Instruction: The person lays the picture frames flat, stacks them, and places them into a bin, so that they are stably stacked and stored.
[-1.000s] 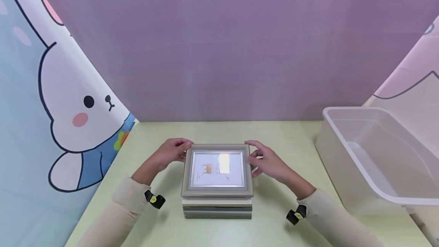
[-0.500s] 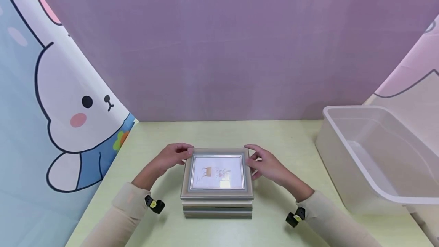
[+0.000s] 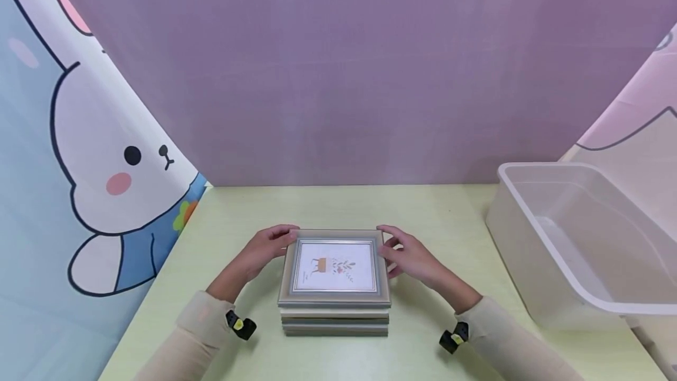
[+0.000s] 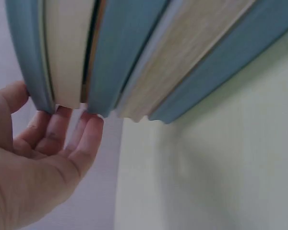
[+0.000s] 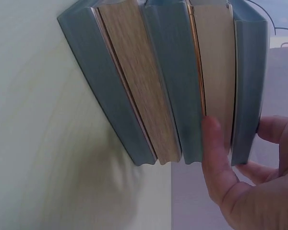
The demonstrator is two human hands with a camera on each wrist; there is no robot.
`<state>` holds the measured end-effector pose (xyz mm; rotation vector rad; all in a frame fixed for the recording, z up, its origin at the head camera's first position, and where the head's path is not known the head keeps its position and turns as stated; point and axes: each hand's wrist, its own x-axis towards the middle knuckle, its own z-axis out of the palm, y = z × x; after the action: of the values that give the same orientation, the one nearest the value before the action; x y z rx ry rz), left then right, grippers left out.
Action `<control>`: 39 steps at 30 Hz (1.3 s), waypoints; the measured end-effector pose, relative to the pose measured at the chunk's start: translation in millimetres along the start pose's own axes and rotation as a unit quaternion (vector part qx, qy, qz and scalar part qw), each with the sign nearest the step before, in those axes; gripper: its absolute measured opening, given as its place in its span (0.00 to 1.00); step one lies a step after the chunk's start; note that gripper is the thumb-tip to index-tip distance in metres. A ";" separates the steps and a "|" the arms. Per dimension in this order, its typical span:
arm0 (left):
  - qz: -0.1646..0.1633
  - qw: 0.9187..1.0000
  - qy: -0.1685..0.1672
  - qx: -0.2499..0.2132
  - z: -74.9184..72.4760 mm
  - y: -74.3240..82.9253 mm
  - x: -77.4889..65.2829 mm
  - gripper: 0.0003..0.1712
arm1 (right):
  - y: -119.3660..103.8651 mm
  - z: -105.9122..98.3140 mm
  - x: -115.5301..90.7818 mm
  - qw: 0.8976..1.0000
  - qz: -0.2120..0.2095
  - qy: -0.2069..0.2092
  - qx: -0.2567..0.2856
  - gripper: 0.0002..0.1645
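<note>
A silver-grey picture frame [image 3: 335,266] with a print of a potted plant lies face up on top of a stack of several frames [image 3: 335,323]. At its back left corner my left hand [image 3: 267,247] grips it, thumb on the upper face and fingers at the back edge. My right hand [image 3: 409,257] holds the opposite back corner the same way. In the right wrist view, a finger [image 5: 213,139] lies along the sides of the frames just below. The left wrist view shows fingertips [image 4: 93,124] at the corners of the stacked frames, whose sides alternate blue-grey and pale wood.
A large pale plastic bin [image 3: 539,251] stands on the right of the light table [image 3: 338,207]. Behind the table hangs a purple cloth [image 3: 338,75], and a rabbit-print cloth [image 3: 121,134] is at the left. Each wrist wears a small black camera [image 3: 242,327].
The top frame's far edge has lowered and come slightly nearer, both hands moving down with it. Glare on its glass has gone, so the print now shows fully.
</note>
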<state>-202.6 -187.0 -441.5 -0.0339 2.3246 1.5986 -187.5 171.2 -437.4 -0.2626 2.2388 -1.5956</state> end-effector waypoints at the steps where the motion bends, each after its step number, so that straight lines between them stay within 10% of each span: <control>1: 0.001 1.000 -0.002 -0.008 0.1 -1.8 -0.4 0.30 | 0.4 0.6 0.0 1.000 0.000 0.001 0.002 0.34; 28: 0.014 0.997 -0.031 -0.068 -6.9 -18.8 -4.8 0.34 | -6.5 -3.0 -5.2 0.999 -0.016 0.008 -0.050 0.33; 39: 0.027 0.998 -0.033 -0.055 -7.4 -22.7 -3.3 0.32 | -24.9 -48.2 -16.7 0.966 -0.100 0.098 -0.216 0.28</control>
<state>-196.8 -202.8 -458.8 0.0557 2.2037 1.7246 -193.5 210.7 -397.1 -0.4767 2.7829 -1.2478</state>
